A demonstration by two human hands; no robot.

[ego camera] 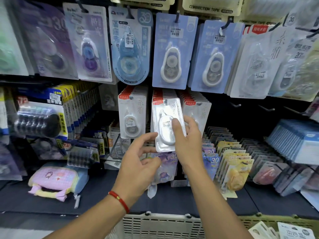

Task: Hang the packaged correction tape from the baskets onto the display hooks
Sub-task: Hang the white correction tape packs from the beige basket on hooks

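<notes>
At the middle of the display, the right hand [187, 142] pinches a white correction tape pack [166, 124] against full hooks, while the left hand [138, 163], fingers loosely spread, touches its seven o'clock corner.

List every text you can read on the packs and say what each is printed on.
"CORRECTION TAPE": cream header card on the top row.
"30": round blue pack, top corner.
"30": blue pack in the lower bin.
"20": far-right hanging pack.
Price stickers, including the held white pack: too blurred.
</notes>
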